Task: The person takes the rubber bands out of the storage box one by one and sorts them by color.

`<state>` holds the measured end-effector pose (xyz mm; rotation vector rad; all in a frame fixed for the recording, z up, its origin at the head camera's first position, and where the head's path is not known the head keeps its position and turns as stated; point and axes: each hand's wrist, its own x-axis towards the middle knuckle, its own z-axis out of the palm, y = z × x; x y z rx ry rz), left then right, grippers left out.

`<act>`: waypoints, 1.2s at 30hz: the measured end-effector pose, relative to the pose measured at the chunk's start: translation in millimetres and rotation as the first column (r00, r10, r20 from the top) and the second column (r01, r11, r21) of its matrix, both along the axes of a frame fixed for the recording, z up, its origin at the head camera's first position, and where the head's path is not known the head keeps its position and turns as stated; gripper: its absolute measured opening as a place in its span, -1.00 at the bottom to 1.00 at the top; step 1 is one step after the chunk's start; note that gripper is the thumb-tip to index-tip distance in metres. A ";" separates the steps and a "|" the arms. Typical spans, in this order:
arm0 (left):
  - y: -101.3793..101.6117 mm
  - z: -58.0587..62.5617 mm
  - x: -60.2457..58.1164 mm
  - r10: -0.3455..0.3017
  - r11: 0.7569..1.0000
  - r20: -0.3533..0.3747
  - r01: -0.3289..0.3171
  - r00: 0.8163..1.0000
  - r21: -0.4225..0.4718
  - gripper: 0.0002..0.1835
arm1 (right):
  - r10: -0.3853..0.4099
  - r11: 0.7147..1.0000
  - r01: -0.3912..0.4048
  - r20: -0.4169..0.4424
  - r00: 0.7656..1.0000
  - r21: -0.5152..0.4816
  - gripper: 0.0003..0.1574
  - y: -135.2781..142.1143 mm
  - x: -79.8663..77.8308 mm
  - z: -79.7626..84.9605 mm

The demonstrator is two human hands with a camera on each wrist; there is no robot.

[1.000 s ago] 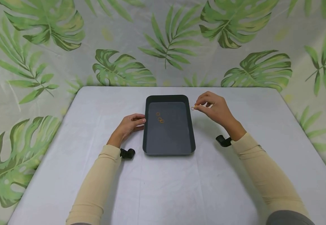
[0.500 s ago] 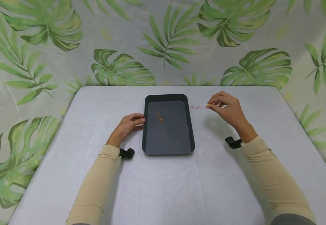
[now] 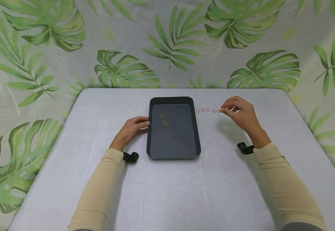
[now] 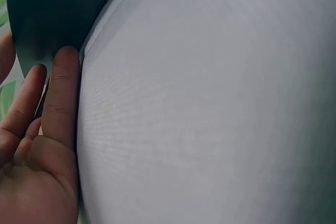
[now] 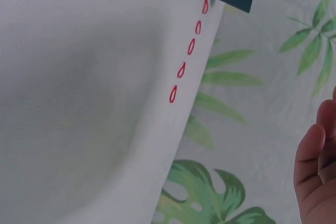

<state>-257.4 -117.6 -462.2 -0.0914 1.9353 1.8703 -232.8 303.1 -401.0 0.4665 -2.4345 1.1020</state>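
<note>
My left hand (image 3: 131, 130) rests against the left side of a dark grey tray (image 3: 173, 141). In the left wrist view its fingers (image 4: 59, 100) lie nearly straight along the tray's outer wall (image 4: 52, 11). Inside the tray are three small orange rubber bands (image 3: 164, 122). Right of the tray, several small red rubber bands (image 5: 191, 46) lie in a row on the cloth. Over the right end of that row, my right hand (image 3: 241, 114) pinches something small and yellow-orange (image 3: 221, 109), which looks like another rubber band. The right wrist view cuts off most of this hand.
A white cloth (image 3: 173, 192) covers the table. Behind it hangs a leaf-patterned curtain (image 3: 184, 38). A black wrist camera (image 3: 131, 157) sits on the left wrist and another black camera (image 3: 245, 148) on the right wrist.
My right hand has moved rightward along the row from beside the tray, bringing the red rubber bands into sight. The left hand and tray stay in place.
</note>
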 end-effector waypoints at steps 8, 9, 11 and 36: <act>-0.9 1.2 0.3 0.005 1.000 0.007 -0.005 1.000 0.001 -0.50 | -0.077 0.992 0.063 0.129 0.989 0.111 -0.86 -2.0 -7.8 -13.3; -1.3 1.0 0.1 0.010 1.000 0.010 -0.010 1.000 -0.001 -0.51 | -0.088 0.989 0.069 0.150 0.985 0.128 -0.84 -5.6 -9.5 -15.1; -2.1 0.6 -0.3 0.015 1.000 0.013 -0.015 1.000 -0.005 -0.52 | -0.104 0.983 0.072 0.193 0.976 0.167 -0.80 -14.9 -14.1 -18.4; 1.8 0.4 -1.2 0.007 1.000 0.004 -0.007 1.000 -0.002 -0.51 | -0.247 0.891 -0.033 0.546 0.801 0.452 -0.73 -69.4 -57.9 -25.9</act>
